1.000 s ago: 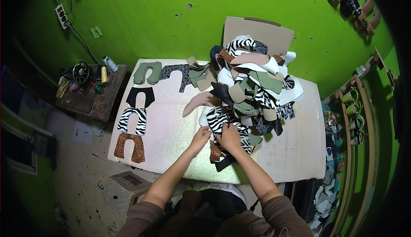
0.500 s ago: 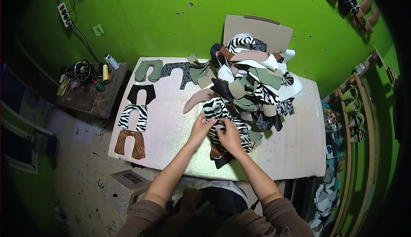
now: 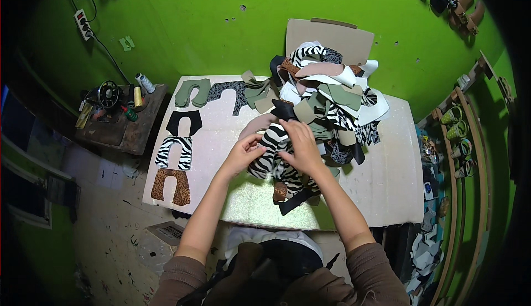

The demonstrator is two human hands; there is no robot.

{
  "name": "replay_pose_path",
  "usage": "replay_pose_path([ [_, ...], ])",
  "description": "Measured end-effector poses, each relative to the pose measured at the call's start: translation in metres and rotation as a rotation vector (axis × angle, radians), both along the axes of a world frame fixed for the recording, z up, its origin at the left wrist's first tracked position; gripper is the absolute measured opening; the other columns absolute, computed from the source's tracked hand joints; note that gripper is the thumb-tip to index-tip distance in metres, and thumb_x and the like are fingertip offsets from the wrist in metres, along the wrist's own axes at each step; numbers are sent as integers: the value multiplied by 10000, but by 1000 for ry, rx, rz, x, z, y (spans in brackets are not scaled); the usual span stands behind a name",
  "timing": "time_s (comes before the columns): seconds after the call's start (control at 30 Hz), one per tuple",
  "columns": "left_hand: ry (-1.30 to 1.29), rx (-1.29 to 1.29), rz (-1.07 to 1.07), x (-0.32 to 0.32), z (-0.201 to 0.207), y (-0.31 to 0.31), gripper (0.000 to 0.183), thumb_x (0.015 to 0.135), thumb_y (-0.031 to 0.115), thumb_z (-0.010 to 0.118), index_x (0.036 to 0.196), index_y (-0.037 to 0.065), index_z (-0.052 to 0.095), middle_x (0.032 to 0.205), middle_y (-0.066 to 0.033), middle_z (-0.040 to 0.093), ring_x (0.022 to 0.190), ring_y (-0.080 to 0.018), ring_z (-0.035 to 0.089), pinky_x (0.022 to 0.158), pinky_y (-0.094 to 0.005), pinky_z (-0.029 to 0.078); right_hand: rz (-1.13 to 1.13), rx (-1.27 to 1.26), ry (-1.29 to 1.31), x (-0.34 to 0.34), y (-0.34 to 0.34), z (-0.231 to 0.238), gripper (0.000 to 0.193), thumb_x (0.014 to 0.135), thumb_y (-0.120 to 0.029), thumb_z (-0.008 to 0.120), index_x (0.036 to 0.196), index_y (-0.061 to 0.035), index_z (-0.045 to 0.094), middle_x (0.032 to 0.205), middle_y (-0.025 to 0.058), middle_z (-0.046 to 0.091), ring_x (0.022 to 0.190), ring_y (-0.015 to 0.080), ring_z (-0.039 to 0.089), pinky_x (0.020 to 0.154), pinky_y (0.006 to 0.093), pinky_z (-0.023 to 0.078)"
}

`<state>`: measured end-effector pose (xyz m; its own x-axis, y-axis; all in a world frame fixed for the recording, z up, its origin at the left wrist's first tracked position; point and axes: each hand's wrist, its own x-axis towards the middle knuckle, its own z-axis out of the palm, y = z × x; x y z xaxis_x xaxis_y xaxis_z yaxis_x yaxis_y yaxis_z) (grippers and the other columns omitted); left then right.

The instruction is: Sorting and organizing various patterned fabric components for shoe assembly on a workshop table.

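Note:
A zebra-print cut piece (image 3: pixel 266 158) lies at the near side of a heap of cut material (image 3: pixel 332 98), in front of me. My left hand (image 3: pixel 243 154) has its curled fingers and thumb at the piece's left edge. From the right, my right hand (image 3: pixel 303 148) grips the zebra-print material, fingers stretched along its far part and thumb on the near part. More zebra-print layers are under the right hand. A leopard-print scrap (image 3: pixel 280 191) and a black piece (image 3: pixel 296 201) stick out below them.
Arch-shaped pieces line the table's left: green (image 3: pixel 185 93), black (image 3: pixel 176 121), zebra-print (image 3: pixel 165 152) and leopard-print (image 3: pixel 160 187). A grey patterned piece (image 3: pixel 240 102) sits beside the green. A sewing machine (image 3: pixel 108 95) stands far left. Sandals fill a wooden rack (image 3: pixel 467 195) at right.
The zebra-print piece has shifted left and nearer to me. My left hand has moved left with its edge, while my right hand has reached farther up over the material.

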<state>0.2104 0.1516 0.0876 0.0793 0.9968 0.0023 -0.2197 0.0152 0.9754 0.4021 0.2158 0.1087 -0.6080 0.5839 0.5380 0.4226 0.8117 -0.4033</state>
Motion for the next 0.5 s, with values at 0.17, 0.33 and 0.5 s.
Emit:
replay_pose_path([
  [0.17, -223, -351, -90, 1, 4, -11, 498, 856, 162, 567, 1286, 16, 361, 1107, -83, 558, 983, -124, 562, 819, -265, 484, 29, -89, 74, 0, 8, -13, 383, 666, -80, 629, 1043, -98, 562, 930, 78, 553, 917, 266, 520, 791, 371, 412],
  [0.33, -495, -461, -258, -8, -31, -21, 441, 911, 274, 485, 1273, 48, 372, 1171, -82, 530, 1027, -167, 558, 849, -320, 485, 57, -55, 37, -5, 6, -22, 361, 638, -41, 624, 991, -85, 560, 875, 85, 523, 893, 278, 513, 802, 369, 409],
  [0.5, -272, -373, -237, -17, -25, -17, 427, 909, 210, 464, 1279, 30, 348, 1134, -116, 547, 1031, -179, 559, 820, -307, 498, 100, -50, -45, -14, 2, -18, 421, 628, -27, 633, 1033, -122, 568, 932, 65, 525, 904, 265, 509, 803, 364, 409],
])
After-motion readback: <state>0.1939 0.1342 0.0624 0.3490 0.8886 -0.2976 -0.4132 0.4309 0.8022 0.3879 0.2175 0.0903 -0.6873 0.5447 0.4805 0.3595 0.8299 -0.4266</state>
